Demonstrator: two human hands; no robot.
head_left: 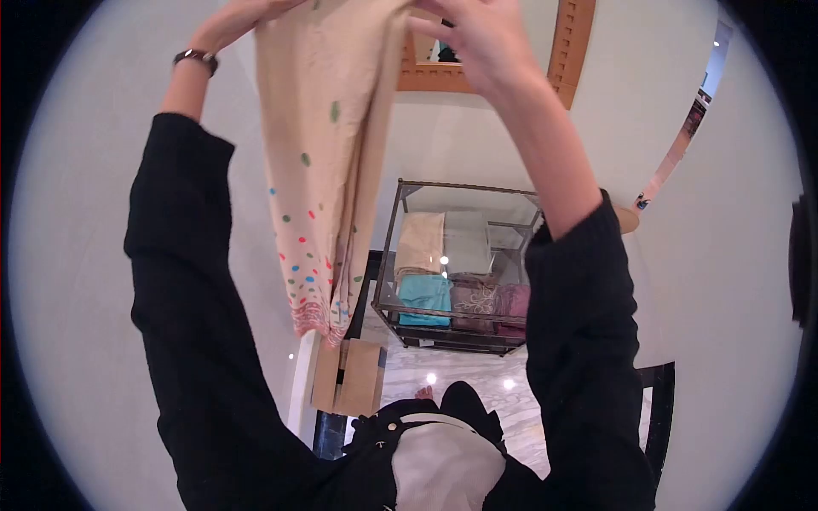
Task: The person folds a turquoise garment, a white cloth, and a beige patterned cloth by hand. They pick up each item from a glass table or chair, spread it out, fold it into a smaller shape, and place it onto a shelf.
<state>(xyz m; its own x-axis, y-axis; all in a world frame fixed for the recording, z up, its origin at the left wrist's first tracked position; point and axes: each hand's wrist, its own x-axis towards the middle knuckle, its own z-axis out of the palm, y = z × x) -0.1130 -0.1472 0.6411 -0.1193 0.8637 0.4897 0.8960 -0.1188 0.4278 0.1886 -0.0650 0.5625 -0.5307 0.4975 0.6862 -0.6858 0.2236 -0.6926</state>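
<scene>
A long beige cloth [311, 145], printed with green, red and blue dots, hangs in folds from my raised hands. Its lower end narrows to a pink patterned hem. My left hand [247, 15] grips the cloth's upper left part, its fingers partly cut off by the top of the view. At the upper right, my right hand [486, 38] is closed on the other side of the cloth, with its fingertips also cut off.
Below and ahead stands a glass-topped metal-framed table [469, 200] with folded beige fabric [422, 238], turquoise fabric [424, 298] and darker fabrics inside. A cardboard box [360, 379] stands left of it on the marble floor [409, 362]. A wood-framed mirror [571, 51] hangs on the wall.
</scene>
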